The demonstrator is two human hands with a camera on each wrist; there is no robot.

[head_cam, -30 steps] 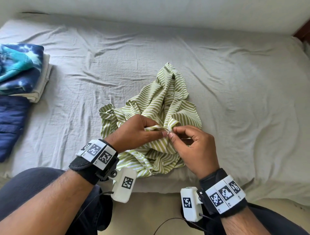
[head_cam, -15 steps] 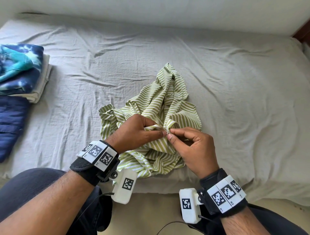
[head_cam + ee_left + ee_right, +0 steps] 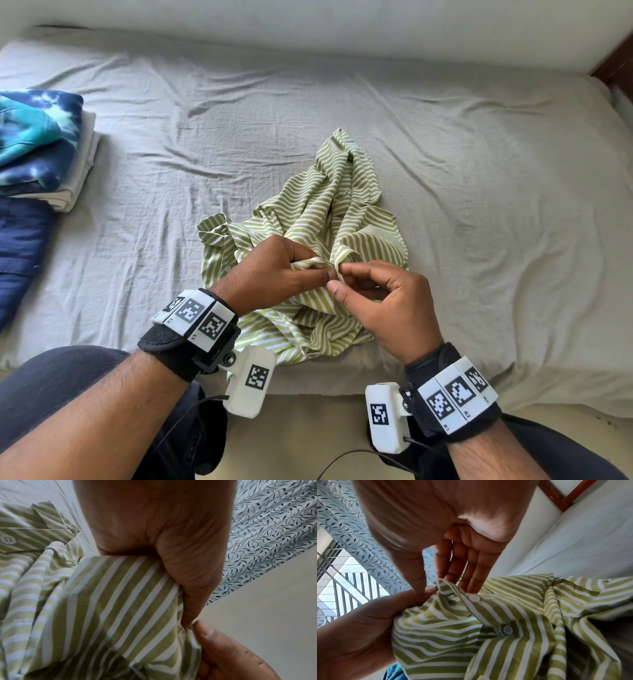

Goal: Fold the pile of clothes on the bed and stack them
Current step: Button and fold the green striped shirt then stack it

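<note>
- Grey bed sheet (image 3: 479, 171) carries a crumpled green striped button shirt (image 3: 346, 205) near its front edge.
- Left hand (image 3: 274, 270) and right hand (image 3: 387, 301) both pinch its button edge.
- Folded stack (image 3: 44, 147) waits at the left edge; this shirt remains unfolded.

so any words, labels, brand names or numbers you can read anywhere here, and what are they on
No readable words, brands or numbers.
Square black-and-white code markers on the left wrist band and right wrist band: patterns, not text.
Small characters along those blocks' edges: too small to read.
Same kind of marker on each wrist camera housing: no text.
Striped shirt, its buttons and the folded stack: no print or visible label.
</note>
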